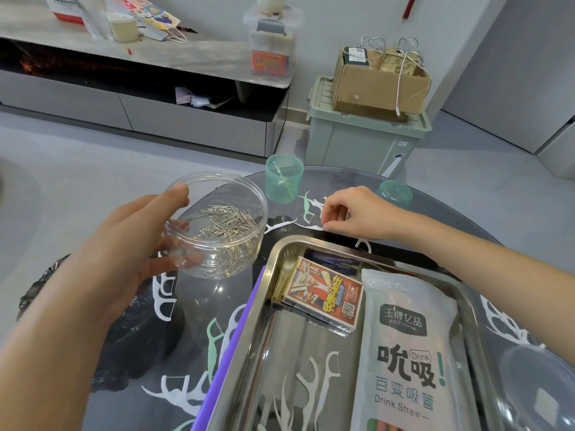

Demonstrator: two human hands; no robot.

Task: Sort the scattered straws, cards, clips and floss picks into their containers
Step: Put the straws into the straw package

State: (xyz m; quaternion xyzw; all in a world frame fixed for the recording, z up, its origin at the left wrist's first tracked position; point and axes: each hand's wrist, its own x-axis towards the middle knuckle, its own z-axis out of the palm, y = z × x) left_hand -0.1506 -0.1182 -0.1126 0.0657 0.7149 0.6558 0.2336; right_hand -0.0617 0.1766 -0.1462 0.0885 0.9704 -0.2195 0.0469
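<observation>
Your left hand grips the clear tub of paper clips, thumb on the rim, raised over the table's left side. Your right hand is curled, fingertips down on the glass table near its far edge, at the end of a white floss pick. Whether it pinches anything, I cannot tell. That pick looks light, stiff and likely to slide on glass, so take it by the handle. The green cup stands just beyond.

Green cup beside scattered picks
</observation>
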